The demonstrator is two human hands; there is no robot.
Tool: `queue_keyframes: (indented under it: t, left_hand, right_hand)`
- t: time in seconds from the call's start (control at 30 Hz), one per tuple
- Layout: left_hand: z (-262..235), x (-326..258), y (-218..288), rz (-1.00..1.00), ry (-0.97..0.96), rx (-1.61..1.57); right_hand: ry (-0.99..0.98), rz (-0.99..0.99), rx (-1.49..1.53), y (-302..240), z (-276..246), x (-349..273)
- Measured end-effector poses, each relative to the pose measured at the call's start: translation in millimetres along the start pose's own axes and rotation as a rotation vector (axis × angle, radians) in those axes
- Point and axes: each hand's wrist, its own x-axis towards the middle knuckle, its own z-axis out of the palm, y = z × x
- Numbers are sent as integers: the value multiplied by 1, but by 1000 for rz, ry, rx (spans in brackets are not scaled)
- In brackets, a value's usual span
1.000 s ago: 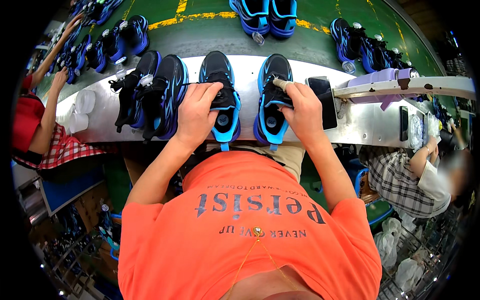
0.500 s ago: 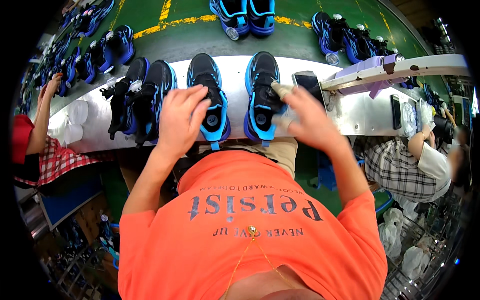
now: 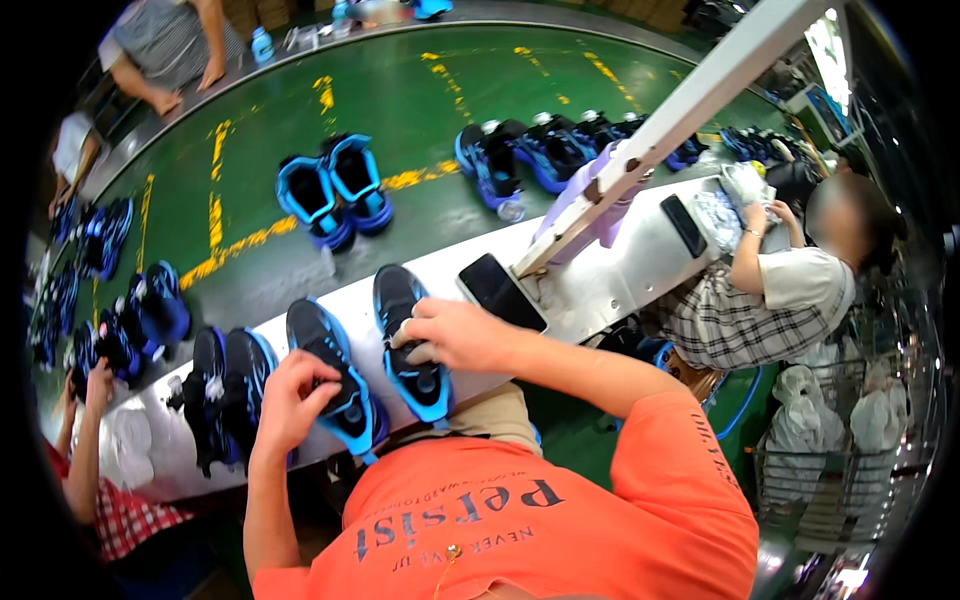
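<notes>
A pair of black and blue sneakers stands side by side on the bench before me, toes pointing away. Over the opening of the left sneaker [image 3: 318, 330], my left hand [image 3: 292, 398] has its thumb and fingertips pinched together. What they pinch, if anything, is too small to make out. My right hand [image 3: 455, 335] is closed at the tongue and lace area of the right sneaker [image 3: 400, 290]. Pale covers sit on some of its fingertips. Left of this pair, another pair of dark sneakers [image 3: 245, 370] stands close by my left hand.
A metal bench [image 3: 620, 290] runs across, with a phone [image 3: 500, 290] beside a slanted white post [image 3: 690, 100]. Another phone [image 3: 683, 225] lies farther right. Several sneakers [image 3: 560, 155] line the green conveyor [image 3: 400, 110]. Co-workers sit at left and right [image 3: 770, 320].
My view has turned, so the bench now slants and more shows at the right. My left fingers have drawn into a pinch; my right hand has closed in on its sneaker's tongue.
</notes>
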Motion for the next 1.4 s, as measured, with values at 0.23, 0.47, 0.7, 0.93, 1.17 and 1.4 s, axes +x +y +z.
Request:
queue_keyframes:
  t: [0.23,0.47,0.7,0.93,1.17,1.4]
  left_hand:
    - [31,7,32,-16,218,24]
    - [8,5,-8,30,-22,-306]
    - [2,-1,5,197,83,121]
    - [67,-24,27,-232,-150,-460]
    - [82,1,12,-484,-168,-1030]
    - [82,-3,13,-608,-111,-1326]
  right_hand:
    - [-37,32,262,18,-19,-23]
    - [-110,-78,267,15,-18,1]
    - [-238,227,69,-20,-27,5]
    - [-18,143,-25,-8,-3,3]
    - [-114,200,141,2,8,34]
    - [-103,118,282,1,11,43]
